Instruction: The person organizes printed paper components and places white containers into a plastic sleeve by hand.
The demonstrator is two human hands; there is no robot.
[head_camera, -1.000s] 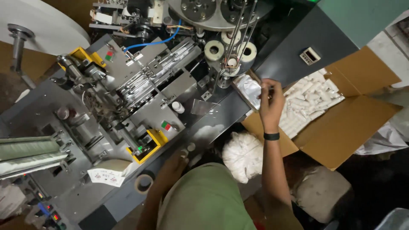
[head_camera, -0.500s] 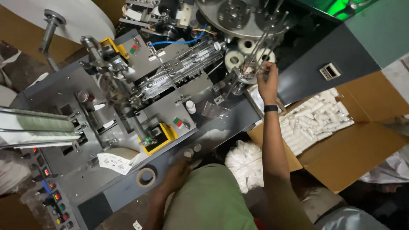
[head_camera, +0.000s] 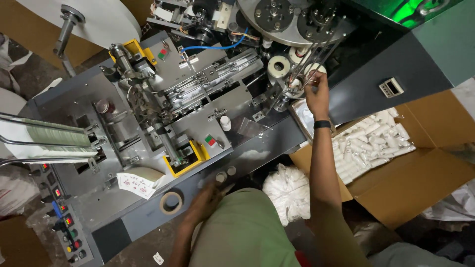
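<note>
Right hand [head_camera: 315, 91] raised since earlier to white tape rolls [head_camera: 297, 66], fingers pinched there; left hand [head_camera: 205, 200] rested open on grey metal machine edge [head_camera: 148, 212].

- Left hand [head_camera: 205, 200]: motion-blurred at the machine's front edge; fingers indistinct, contact with the two small knobs [head_camera: 225, 174] cannot be told.
- Right hand [head_camera: 315, 91]: fingertips hidden among thin rods; anything gripped is too small to tell.
- White paper roll [head_camera: 94, 17]: cut off by top edge.
- Cardboard box [head_camera: 420, 183]: far flap cut off at right edge.
- Control panel [head_camera: 64, 217]: button markings too small.
</note>
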